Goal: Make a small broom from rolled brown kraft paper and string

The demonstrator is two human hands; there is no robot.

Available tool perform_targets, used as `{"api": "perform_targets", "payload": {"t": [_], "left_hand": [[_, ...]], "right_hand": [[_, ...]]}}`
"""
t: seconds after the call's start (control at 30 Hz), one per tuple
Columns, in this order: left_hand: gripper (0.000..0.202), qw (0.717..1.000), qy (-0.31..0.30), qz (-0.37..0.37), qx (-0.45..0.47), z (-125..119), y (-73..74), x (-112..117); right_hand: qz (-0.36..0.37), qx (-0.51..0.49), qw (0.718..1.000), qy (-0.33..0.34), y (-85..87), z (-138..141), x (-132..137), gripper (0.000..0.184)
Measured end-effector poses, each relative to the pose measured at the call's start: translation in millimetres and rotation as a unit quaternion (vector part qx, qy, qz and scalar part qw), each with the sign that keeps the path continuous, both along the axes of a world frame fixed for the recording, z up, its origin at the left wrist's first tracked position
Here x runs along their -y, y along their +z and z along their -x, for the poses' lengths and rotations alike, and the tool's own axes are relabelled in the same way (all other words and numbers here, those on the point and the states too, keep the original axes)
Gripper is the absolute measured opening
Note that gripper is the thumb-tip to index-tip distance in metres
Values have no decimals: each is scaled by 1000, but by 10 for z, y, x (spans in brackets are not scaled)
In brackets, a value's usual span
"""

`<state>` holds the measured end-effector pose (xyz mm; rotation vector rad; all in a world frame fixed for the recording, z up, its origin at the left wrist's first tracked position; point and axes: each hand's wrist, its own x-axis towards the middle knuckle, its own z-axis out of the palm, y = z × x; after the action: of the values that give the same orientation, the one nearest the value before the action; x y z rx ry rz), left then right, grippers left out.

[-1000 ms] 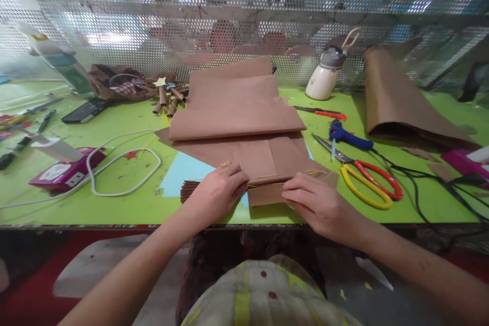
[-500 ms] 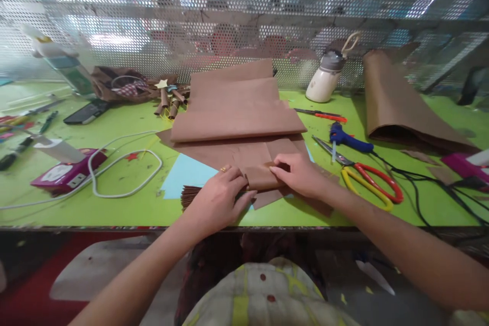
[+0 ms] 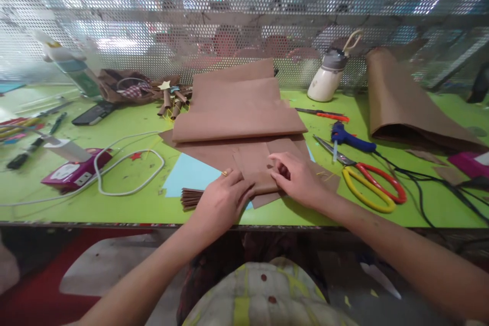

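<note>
My left hand (image 3: 222, 197) rests at the left end of a small folded strip of brown paper (image 3: 260, 182), fingers bent together with the thumb against its near edge. At the strip's right side, my right hand (image 3: 293, 177) has curled fingers, thumb and forefinger closed on the paper. A pleated stack of brown paper (image 3: 191, 198) lies just left of my left hand, partly covered by it. Beneath are more brown paper and a light blue sheet (image 3: 187, 175). A large folded brown sheet (image 3: 239, 125) lies beyond both hands.
On the right are scissors (image 3: 369, 186), a blue glue gun (image 3: 351, 138), an orange-handled cutter (image 3: 328, 114), a white bottle (image 3: 324, 79) and rolled brown paper (image 3: 401, 102). On the left are a purple power socket (image 3: 78, 170), a white cable (image 3: 132, 193) and a phone (image 3: 94, 113).
The strip's near fold, raised under my fingers before, now lies flatter. My left thumb has drawn in towards the fingers, and my right fingertips have shifted slightly. The view has moved a little left.
</note>
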<state>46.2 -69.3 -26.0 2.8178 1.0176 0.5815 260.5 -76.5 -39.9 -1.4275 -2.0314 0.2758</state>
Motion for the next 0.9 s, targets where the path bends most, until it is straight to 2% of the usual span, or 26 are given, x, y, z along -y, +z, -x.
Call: {"api": "perform_targets", "payload": {"t": [0.1, 0.17, 0.3, 0.43, 0.6, 0.9], "left_hand": [[28, 1000, -5, -25, -9, 0, -15, 31], [27, 999, -1, -34, -26, -1, -10, 60], [25, 999, 15, -31, -35, -8, 7, 143], [20, 999, 26, -29, -4, -16, -11, 252], [17, 998, 25, -9, 65, -21, -103, 366], [19, 989, 5, -7, 147, -18, -230, 404]], "right_hand": [[-87, 63, 993, 49, 52, -30, 101, 23], [-103, 93, 987, 82, 58, -45, 163, 18], [-85, 100, 981, 141, 13, -83, 255, 19], [-79, 67, 983, 149, -12, -123, 318, 23], [-68, 33, 983, 170, -19, -144, 350, 21], [-43, -8, 980, 195, -41, -182, 356, 21]]}}
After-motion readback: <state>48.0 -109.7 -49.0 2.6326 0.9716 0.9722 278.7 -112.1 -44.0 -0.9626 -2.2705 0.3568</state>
